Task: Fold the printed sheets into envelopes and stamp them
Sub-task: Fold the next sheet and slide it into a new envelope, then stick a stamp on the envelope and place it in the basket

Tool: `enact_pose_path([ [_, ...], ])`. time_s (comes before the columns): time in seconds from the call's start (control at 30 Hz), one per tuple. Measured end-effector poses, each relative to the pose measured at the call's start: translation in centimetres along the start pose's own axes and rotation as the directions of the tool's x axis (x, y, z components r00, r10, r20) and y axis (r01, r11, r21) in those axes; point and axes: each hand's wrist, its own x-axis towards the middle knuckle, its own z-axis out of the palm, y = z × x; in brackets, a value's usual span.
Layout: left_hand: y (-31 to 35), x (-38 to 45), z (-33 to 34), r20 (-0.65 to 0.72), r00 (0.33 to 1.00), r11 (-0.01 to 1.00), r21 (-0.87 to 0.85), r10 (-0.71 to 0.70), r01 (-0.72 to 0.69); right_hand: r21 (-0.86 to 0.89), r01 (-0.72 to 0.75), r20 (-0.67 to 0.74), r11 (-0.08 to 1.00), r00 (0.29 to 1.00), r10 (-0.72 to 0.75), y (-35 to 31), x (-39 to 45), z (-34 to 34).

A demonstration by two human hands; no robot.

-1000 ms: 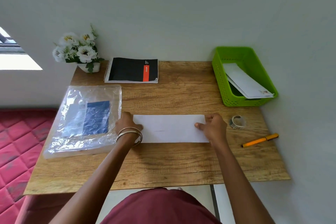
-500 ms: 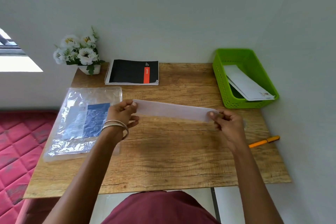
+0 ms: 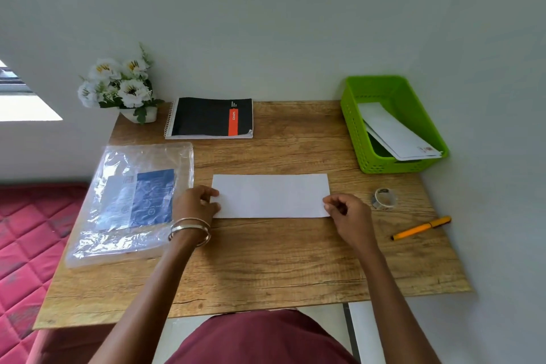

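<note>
Two hands on one folded sheet (image 3: 270, 195), flat on the desk (image 3: 266, 260).
Left hand (image 3: 196, 204) pinches the sheet's left end, right hand (image 3: 348, 213) (fingers curled) pinches its right end; green basket (image 3: 359, 139) sits beyond its right corner.

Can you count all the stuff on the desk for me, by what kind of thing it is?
Folded white sheet: 1
Green basket with envelopes: 1
Black notebook: 1
Flower pot: 1
Plastic packet of paper: 1
Roll of stamps or tape: 1
Orange pen: 1
Total: 7
</note>
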Motion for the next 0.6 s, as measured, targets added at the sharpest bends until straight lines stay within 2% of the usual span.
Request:
enact_pose_path([
  [0.07,0.4,-0.6,0.6,-0.032,0.998,0.983,0.178,0.059,-0.053,-0.103,0.046,0.010,0.994,0.999,-0.045,0.0,0.1,0.3],
  [0.2,0.9,-1.3,1.6,-0.002,0.993,0.964,0.242,0.118,-0.114,-0.184,0.061,0.037,0.981,0.998,-0.055,-0.2,0.0,0.1],
  [0.3,2.1,-1.7,2.1,0.058,0.981,0.954,0.227,0.186,-0.194,-0.189,0.060,-0.050,0.980,0.996,-0.070,-0.3,-0.2,-1.0],
  [0.37,3.2,-2.3,2.6,0.113,0.963,0.945,0.192,0.247,-0.265,-0.258,0.038,-0.194,0.965,0.977,-0.090,0.0,-0.2,-2.3],
  [0.47,5.3,-3.2,3.6,0.175,0.928,0.924,0.144,0.329,-0.355,-0.392,-0.074,-0.384,0.917,0.919,-0.090,1.3,-0.2,-5.0],
  [0.53,6.5,-3.8,4.4,0.213,0.901,0.906,0.117,0.377,-0.407,-0.496,-0.149,-0.378,0.855,0.924,-0.059,2.5,0.1,-6.9],
  [0.6,7.7,-4.2,5.3,0.254,0.875,0.893,0.080,0.412,-0.443,-0.599,-0.145,-0.294,0.787,0.954,-0.048,3.6,0.4,-8.3],
])
